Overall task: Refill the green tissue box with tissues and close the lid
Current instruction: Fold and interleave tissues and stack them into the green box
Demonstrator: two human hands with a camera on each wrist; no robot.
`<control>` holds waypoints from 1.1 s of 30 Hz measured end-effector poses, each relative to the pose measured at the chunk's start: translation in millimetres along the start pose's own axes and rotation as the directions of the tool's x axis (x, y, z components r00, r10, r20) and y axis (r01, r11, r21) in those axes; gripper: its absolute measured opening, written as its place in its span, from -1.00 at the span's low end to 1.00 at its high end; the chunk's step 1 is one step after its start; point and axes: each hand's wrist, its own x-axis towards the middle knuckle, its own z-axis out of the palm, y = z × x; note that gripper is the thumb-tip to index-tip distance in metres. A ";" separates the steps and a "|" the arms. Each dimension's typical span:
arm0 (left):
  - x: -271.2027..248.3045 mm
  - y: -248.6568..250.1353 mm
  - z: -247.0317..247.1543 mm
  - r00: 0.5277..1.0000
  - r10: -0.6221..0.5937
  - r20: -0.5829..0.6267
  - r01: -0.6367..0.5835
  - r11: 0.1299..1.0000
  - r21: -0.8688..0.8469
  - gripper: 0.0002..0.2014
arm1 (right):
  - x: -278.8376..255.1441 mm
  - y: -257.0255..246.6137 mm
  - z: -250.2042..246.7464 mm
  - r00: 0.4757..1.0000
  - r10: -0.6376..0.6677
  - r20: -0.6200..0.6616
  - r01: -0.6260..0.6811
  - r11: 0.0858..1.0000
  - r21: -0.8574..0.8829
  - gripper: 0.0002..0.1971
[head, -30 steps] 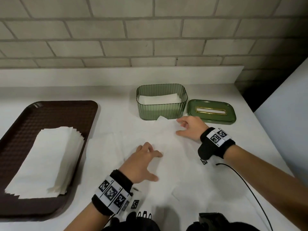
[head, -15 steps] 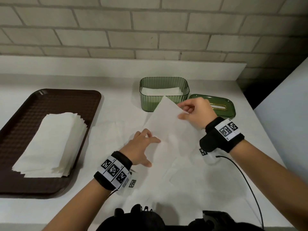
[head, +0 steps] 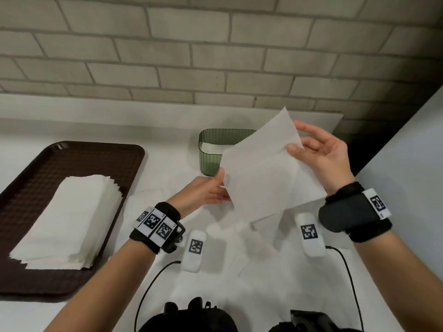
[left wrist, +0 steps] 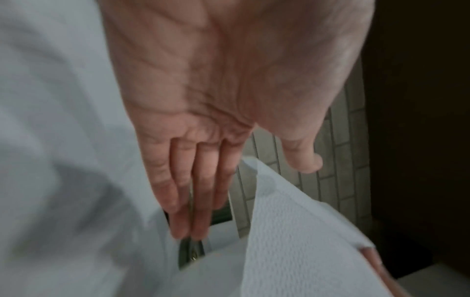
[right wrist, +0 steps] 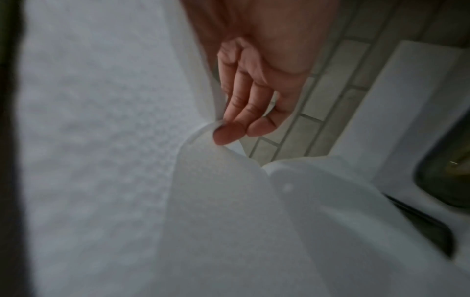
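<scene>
— Two hands were up over the bench [head: 167,161], both at one tissue sheet [head: 261,178]?

— Yes. The right hand [head: 321,154] pinched the sheet's upper right edge between thumb and fingers [right wrist: 229,132], holding it tilted in the air in front of the green tissue box [head: 209,149].

— And the left hand [head: 203,192]?

— Its thumb touched the sheet's lower left edge, just in front of the box. From the wrist view the fingers [left wrist: 178,191] lay straight and together, so its grip was slack, not clenched on anything.

— Where was the box?

— At the back of the bench, near the brick wall [head: 215,56], open, with white tissue lying inside. The raised sheet hid its right half.

— Anything else?

— Left of the box, well apart, a brown tray [head: 31,188] carried a stack of tissues [head: 67,219]. More white sheets [head: 251,271] lay flat on the bench in front of the box, under the hands.
</scene>
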 end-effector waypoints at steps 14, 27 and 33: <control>1.6 -19.1 17.0 0.975 0.156 -0.156 -0.169 0.983 -0.075 -0.73 | -35.9 73.4 -35.0 0.941 0.293 -0.171 -0.307 0.949 -0.066 -0.65; -21.8 17.6 -9.2 0.931 0.351 -0.100 -0.352 0.936 0.006 -0.59 | -19.3 46.4 -32.0 0.976 0.106 0.191 -0.071 0.980 -0.184 -0.69; -27.6 43.8 -6.1 0.834 0.551 0.035 -0.513 0.750 0.417 -0.86 | -7.0 26.0 3.7 0.899 0.119 0.421 0.027 0.945 -0.325 -0.73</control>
